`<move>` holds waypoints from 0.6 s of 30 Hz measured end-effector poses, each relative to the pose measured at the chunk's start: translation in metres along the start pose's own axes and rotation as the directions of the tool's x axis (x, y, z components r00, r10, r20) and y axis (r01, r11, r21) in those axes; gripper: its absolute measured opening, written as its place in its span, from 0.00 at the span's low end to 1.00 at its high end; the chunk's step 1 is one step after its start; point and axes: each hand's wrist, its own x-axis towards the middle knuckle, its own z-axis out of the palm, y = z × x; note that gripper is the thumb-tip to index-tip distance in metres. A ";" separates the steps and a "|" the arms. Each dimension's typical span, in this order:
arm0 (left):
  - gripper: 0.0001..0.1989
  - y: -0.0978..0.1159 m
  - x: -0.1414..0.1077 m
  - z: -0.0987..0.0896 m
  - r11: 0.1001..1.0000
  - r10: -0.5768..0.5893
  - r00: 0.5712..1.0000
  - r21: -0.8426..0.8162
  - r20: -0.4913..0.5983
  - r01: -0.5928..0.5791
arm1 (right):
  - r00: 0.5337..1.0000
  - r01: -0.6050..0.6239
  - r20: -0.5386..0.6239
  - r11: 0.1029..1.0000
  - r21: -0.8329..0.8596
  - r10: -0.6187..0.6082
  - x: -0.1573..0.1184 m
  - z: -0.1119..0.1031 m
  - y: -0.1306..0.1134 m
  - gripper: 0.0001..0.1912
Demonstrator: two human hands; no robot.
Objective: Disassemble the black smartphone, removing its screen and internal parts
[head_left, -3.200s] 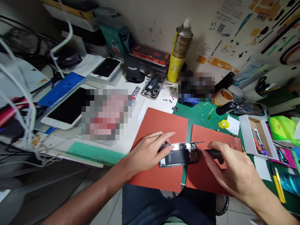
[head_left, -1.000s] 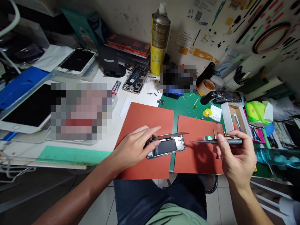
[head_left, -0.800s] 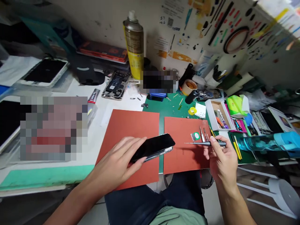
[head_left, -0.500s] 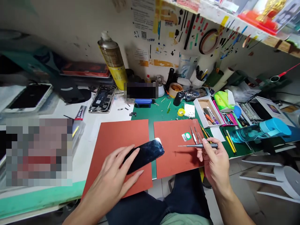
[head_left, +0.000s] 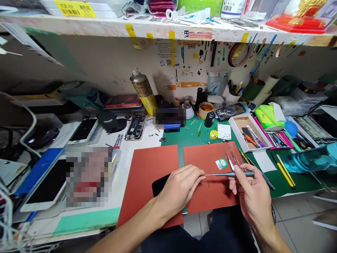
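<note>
A black phone (head_left: 159,183) lies on the left red-brown mat (head_left: 150,158), mostly covered by my left hand (head_left: 179,186). The fingers of that hand are drawn together, their tips at the thin tip of a screwdriver (head_left: 223,174); whether they pinch anything is too small to tell. My right hand (head_left: 250,182) holds the screwdriver by its dark handle, level above the right mat (head_left: 200,196). Beyond it on that mat lie a green-and-white sticker (head_left: 222,163) and several thin metal tools (head_left: 229,161).
An opened phone (head_left: 136,127) and a spray can (head_left: 144,92) stand at the back left. A white tool box (head_left: 249,135), yellow pens (head_left: 283,171) and a blue bottle (head_left: 310,161) are on the right. A loaded shelf (head_left: 158,31) crosses above.
My left hand has moved right over the phone, its spread fingers now together at the screwdriver tip. The view has shifted, showing more of the shelf and the left side.
</note>
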 end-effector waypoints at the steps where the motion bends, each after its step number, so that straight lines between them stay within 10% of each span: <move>1: 0.06 -0.001 0.000 -0.001 1.000 -0.013 1.000 -0.005 0.009 0.013 | 1.000 -0.003 0.000 1.000 -0.003 0.003 0.002 0.001 0.001 0.29; 10: 0.09 -0.018 0.007 -0.007 0.999 -0.033 0.996 0.015 0.089 0.031 | 1.000 0.005 0.006 1.000 -0.030 -0.005 0.013 0.013 0.002 0.29; 18: 0.12 -0.093 0.057 -0.021 0.939 -0.185 0.976 0.314 0.117 0.140 | 0.994 0.068 -0.069 0.987 -0.145 -0.079 0.005 0.015 0.008 0.28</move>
